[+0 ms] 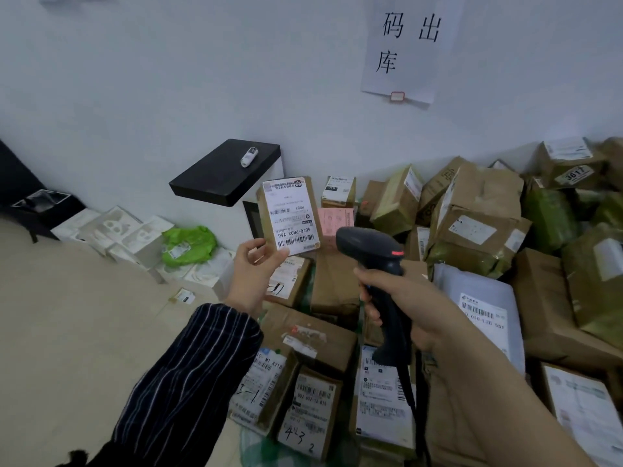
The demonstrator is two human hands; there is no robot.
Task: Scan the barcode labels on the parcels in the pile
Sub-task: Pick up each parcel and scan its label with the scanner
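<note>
My left hand (254, 276) holds up a small brown parcel (289, 215) by its lower edge, its white barcode label facing me upside down. My right hand (404, 308) grips the handle of a black barcode scanner (377, 261), whose head sits just right of the parcel and points away from me; a red light shows on its side. Its cable (413, 399) hangs down. Below and to the right lies the pile of parcels (472, 230), brown boxes and a white mailer bag (478, 308), many with labels.
A black shelf (222, 176) with a small white cylinder juts from the wall. White foam packaging (114, 234) and a green bag (188, 246) lie on the floor at left. A paper sign (408, 45) hangs on the wall. Beige floor spreads at lower left.
</note>
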